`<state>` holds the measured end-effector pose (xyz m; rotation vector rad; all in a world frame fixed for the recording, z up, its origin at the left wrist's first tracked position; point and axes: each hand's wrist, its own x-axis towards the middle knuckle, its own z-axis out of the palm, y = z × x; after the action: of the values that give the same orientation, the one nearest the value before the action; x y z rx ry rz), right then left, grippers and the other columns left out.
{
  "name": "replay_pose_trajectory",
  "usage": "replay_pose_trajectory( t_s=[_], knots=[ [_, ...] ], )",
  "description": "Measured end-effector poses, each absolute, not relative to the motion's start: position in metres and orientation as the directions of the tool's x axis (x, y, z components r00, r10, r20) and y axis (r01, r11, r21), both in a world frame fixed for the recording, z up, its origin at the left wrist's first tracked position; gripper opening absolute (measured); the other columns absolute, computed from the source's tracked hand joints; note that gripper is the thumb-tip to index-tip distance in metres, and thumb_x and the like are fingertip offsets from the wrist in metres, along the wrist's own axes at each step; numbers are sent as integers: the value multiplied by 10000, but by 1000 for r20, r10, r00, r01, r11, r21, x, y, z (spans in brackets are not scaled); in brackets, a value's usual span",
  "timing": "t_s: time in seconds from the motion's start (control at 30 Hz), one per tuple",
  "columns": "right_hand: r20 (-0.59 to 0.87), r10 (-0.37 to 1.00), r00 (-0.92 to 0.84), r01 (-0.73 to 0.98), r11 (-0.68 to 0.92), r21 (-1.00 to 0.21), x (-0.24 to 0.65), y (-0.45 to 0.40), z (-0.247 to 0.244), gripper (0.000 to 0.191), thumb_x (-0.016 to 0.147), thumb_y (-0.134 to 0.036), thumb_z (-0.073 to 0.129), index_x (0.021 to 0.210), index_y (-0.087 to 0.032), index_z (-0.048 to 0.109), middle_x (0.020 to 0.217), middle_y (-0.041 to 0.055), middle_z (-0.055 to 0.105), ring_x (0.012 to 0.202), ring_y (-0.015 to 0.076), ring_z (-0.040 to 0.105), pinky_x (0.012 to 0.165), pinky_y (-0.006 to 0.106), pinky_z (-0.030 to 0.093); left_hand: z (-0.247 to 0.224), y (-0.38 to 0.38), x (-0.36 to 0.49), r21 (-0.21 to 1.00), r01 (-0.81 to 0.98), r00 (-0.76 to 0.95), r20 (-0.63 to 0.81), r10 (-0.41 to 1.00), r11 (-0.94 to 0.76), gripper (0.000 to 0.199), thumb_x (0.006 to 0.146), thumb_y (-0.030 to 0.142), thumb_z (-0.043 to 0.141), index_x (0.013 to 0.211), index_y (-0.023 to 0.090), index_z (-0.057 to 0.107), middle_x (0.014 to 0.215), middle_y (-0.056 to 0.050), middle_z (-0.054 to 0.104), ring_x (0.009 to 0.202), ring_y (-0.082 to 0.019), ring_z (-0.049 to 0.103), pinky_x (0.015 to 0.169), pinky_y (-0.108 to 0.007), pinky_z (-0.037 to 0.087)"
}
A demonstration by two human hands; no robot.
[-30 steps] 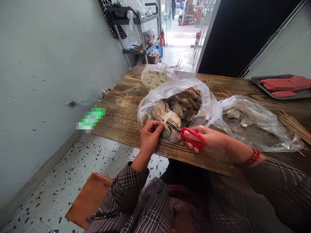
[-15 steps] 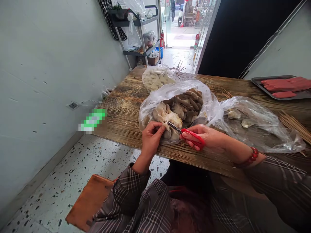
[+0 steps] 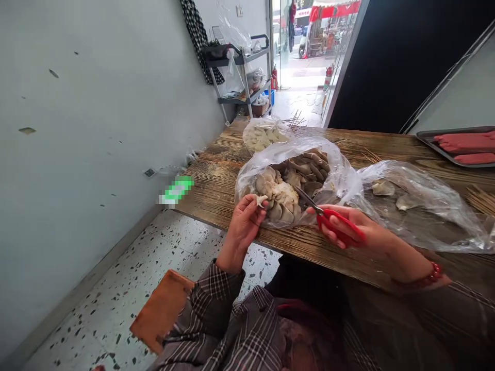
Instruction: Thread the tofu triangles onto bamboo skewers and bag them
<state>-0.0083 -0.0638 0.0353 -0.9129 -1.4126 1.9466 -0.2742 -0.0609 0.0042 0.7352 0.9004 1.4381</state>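
Between the thumb and fingers of my left hand is a small pale mushroom piece, held over the near left rim of a clear plastic bag. Inside that bag lies a big cluster of oyster mushrooms, with greyer mushrooms behind it. My right hand grips red-handled scissors by their loops. The scissor blades point up and left over the bag's right part, apart from the piece in my left hand.
Another clear bag with a few mushroom pieces lies to the right, near wooden skewers. A bag of pale pieces stands behind. At the far right is a dark tray with pink meat-like strips. A shelf cart stands beyond the table.
The scissors have drawn back to the right, away from my left hand. My left hand now holds a small mushroom piece clear of the cluster. The view has shifted slightly.
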Motion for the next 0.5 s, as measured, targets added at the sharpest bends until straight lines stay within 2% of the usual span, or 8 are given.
replay_pose_trajectory(
  t_s=[0.1, 0.2, 0.3, 0.37, 0.5],
  knots=[
    [-130, 835, -534, -240, -297, -924, -2, -68, 18, 536, 850, -548, 643, 1221, -162, 608, 642, -29, 519, 476, 66, 420, 452, 230, 332, 31, -59, -257, 928, -369, -4, 45, 999, -43, 323, 724, 391, 781, 887, 202, 575, 808, -21, 680, 615, -94, 591, 502, -204, 402],
    [-109, 899, -424, -397, -293, -870, 0, -66, 4, 508, 805, -587, 671, 1103, -177, 642, 616, -42, 507, 453, 57, 390, 436, 216, 307, 62, -46, -222, 966, -155, 78, 222, 972, -208, 225, 772, 350, 742, 885, 192, 629, 786, -19, 667, 633, -102, 591, 520, -217, 418],
    [-76, 910, -408, -450, -273, -851, 3, -57, -2, 509, 781, -603, 687, 1059, -179, 650, 607, -46, 508, 462, 62, 393, 433, 212, 315, 85, -24, -173, 909, 93, 188, 384, 904, -406, 102, 772, 225, 712, 855, 178, 675, 722, -5, 643, 623, -102, 559, 560, -232, 438],
    [-58, 911, -408, -467, -263, -844, 4, -53, -3, 464, 779, -595, 696, 978, -178, 648, 595, -44, 520, 456, 59, 402, 424, 203, 312, 92, -10, -137, 838, 167, 283, 463, 840, -519, 92, 761, 147, 671, 848, 175, 686, 729, -1, 644, 642, -104, 565, 591, -238, 453],
    [-26, 893, -449, -466, -259, -846, 3, -53, -4, 418, 783, -567, 711, 862, -164, 630, 590, -40, 541, 447, 51, 429, 418, 189, 330, 90, 12, -87, 792, 207, 500, 419, 758, -574, 199, 748, 93, 634, 921, 175, 689, 852, -24, 693, 675, -104, 608, 633, -246, 491]
  ],
)
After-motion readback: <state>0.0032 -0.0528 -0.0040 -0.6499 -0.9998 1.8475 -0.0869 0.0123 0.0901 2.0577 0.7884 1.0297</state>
